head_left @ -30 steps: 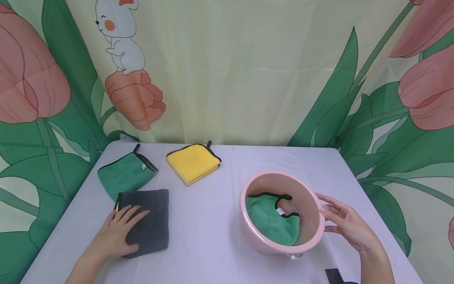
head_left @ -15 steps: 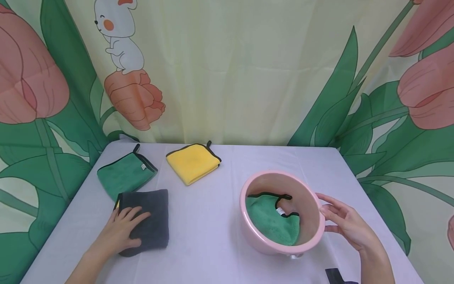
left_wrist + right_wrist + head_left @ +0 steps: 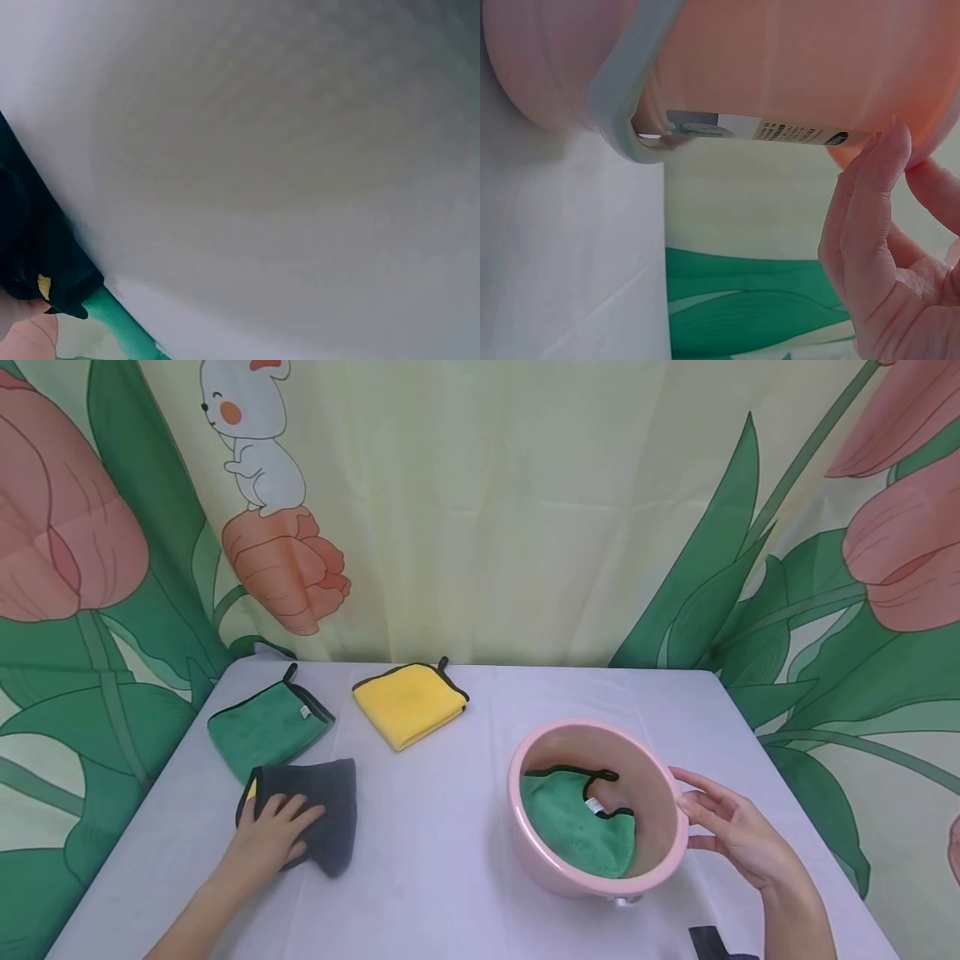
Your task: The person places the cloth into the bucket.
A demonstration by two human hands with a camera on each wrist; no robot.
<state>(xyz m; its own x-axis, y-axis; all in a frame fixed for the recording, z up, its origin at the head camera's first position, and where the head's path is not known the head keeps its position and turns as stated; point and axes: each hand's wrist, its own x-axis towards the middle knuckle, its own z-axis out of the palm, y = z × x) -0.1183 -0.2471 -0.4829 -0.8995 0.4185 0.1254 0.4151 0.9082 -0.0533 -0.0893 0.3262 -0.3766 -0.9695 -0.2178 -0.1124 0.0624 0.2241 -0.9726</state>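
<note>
A dark grey cloth [image 3: 330, 806] with a yellow inner side lies at the left of the table. My left hand [image 3: 262, 843] grips its near left part, fingers spread over the top and thumb drawn in, so the near edge is bunched. In the left wrist view, the dark cloth [image 3: 37, 225] and part of the hand show at the lower left. To the right stands a pink bucket [image 3: 551, 872] holding a green cloth [image 3: 573, 827]. My right hand [image 3: 738, 835] touches the bucket's outer side just below the rim with extended fingers. A grey handle [image 3: 622, 112] hangs on the bucket.
Behind the grey cloth, a folded green cloth [image 3: 266, 727] lies near the far left corner. A folded yellow cloth [image 3: 408, 706] is beside it at the back edge. A black strip [image 3: 708, 941] lies at the front right. A printed curtain [image 3: 525, 527] hangs behind the table [image 3: 427, 860].
My left hand has slid slightly forward and right, drawing its thumb in. The near edge of the grey cloth has gathered up and away from the front. The right hand and bucket have stayed put.
</note>
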